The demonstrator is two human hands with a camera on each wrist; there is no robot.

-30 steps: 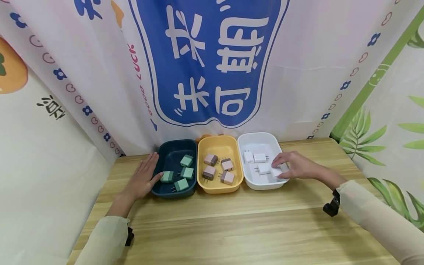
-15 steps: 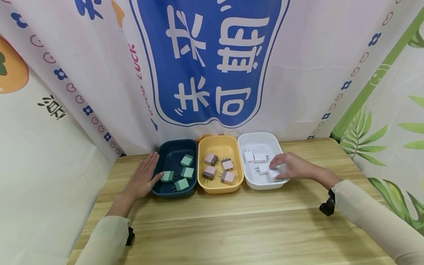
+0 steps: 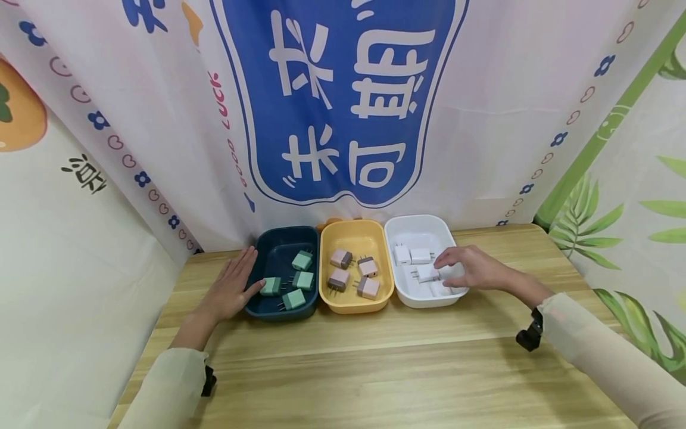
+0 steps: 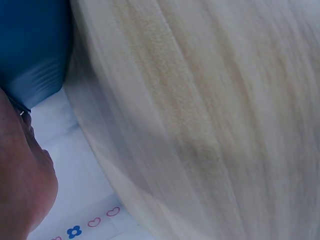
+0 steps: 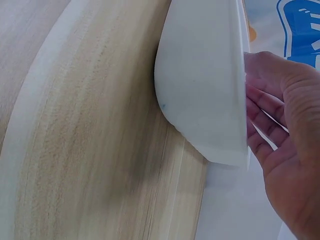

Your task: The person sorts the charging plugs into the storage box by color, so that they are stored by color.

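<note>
In the head view my left hand (image 3: 227,292) lies with straight fingers along the left rim of a dark blue tray (image 3: 281,238). Its thumb reaches over that rim, close to a green plug charger (image 3: 270,286). My right hand (image 3: 474,268) is over the right rim of a white tray (image 3: 418,223), thumb and index finger apart. Below them a white charger (image 3: 439,289) lies in the tray, partly hidden by the fingers, beside another white charger (image 3: 427,273). The right wrist view shows the fingers inside the white tray's rim; their tips are hidden by its wall.
Between the two trays stands a yellow tray (image 3: 354,229) holding several pink and brown chargers (image 3: 368,266). Several green chargers (image 3: 293,299) lie in the dark blue tray. The trays line the back of a wooden table (image 3: 364,369), against a printed curtain (image 3: 482,119).
My right thumb and index finger have parted from the white charger they were pinching, and it now lies on the white tray's bottom. The left hand stays in place.
</note>
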